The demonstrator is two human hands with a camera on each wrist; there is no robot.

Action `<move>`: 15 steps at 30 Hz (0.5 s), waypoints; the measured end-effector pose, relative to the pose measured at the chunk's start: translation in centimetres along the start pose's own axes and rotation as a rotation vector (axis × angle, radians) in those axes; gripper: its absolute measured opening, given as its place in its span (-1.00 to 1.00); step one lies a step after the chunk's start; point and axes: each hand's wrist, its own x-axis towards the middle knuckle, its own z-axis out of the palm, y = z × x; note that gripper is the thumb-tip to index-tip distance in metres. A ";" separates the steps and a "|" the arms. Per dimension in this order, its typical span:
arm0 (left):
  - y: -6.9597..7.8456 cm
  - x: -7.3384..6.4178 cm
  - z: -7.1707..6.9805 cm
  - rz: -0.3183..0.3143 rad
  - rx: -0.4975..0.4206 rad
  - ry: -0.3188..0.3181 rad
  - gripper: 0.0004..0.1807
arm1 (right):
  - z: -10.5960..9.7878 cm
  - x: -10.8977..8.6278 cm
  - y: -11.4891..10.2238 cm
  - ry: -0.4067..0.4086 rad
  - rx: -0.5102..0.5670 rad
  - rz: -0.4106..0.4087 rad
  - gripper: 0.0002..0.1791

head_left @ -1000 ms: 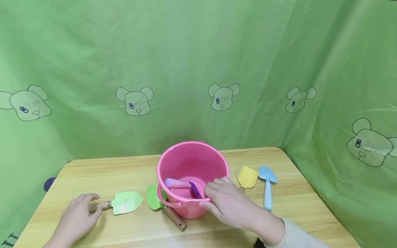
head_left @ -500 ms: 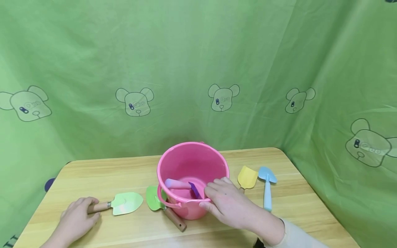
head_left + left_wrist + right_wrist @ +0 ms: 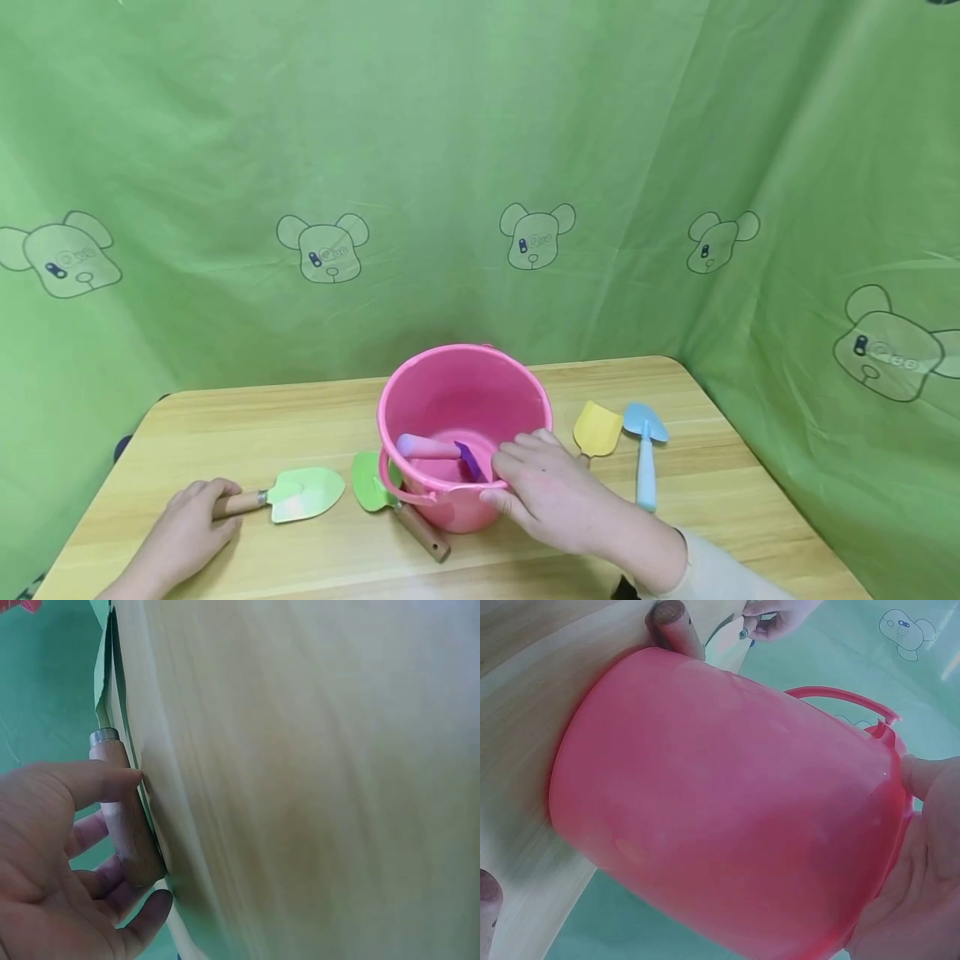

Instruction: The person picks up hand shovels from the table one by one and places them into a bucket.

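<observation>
In the head view my left hand (image 3: pixel 183 533) is at the wooden handle of a pale green trowel (image 3: pixel 307 494), which lies at the left of the table. The left wrist view shows thumb and fingers on both sides of that wooden handle (image 3: pixel 127 825). My right hand (image 3: pixel 551 496) grips the near right rim of an upright pink bucket (image 3: pixel 465 387), fingers inside and thumb outside. A purple tool with a lilac handle (image 3: pixel 427 447) lies in the bucket. From the right wrist, the bucket's outer wall (image 3: pixel 720 802) fills most of the view.
A brighter green trowel (image 3: pixel 423 533) with a wooden handle lies against the bucket's left side, its blade partly hidden. Right of the bucket are a yellow shovel (image 3: pixel 597 429), its handle mostly hidden, and a light blue trowel (image 3: pixel 647 467). Green curtains (image 3: pixel 420 125) surround the wooden table (image 3: pixel 300 425).
My left thumb has shifted from across the wooden handle to its near side, and the fingers have drawn in around it. The right hand and the bucket stay put.
</observation>
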 end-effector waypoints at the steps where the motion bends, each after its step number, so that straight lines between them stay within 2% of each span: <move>1: 0.0 0.1 -0.1 0.001 0.002 -0.005 -0.61 | 0.0 0.0 0.0 -0.003 0.002 0.003 -0.70; 15: 0.1 0.5 -0.6 0.001 0.025 -0.068 -0.69 | 0.2 0.0 0.1 0.003 0.006 -0.002 -0.69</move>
